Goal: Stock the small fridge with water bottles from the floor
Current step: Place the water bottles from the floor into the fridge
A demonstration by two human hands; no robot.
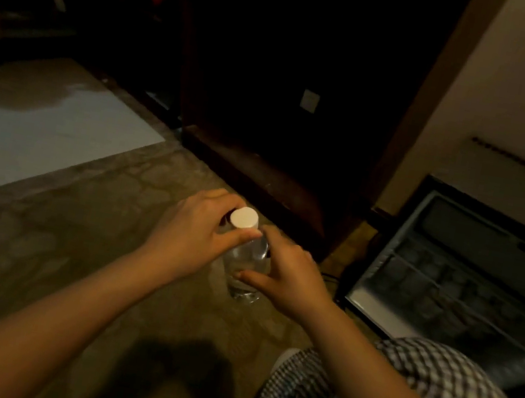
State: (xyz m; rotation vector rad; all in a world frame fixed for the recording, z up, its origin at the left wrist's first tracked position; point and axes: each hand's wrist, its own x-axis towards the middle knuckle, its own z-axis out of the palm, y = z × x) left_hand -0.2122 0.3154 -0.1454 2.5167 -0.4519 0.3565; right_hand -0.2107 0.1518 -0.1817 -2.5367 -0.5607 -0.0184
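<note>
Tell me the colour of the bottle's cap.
White: the cap shows best in the head view, above the clear bottle.

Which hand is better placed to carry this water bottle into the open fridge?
Probably the right hand: it reaches round the water bottle on the side where the fridge stands open. The left hand, pinching it under the cap, would reach across.

Clear white-capped bottle (246, 258) (upright), floor

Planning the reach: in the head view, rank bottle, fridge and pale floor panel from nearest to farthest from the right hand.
1. Bottle, beside the right hand.
2. Fridge, open, on the right.
3. Pale floor panel, far left.
</note>
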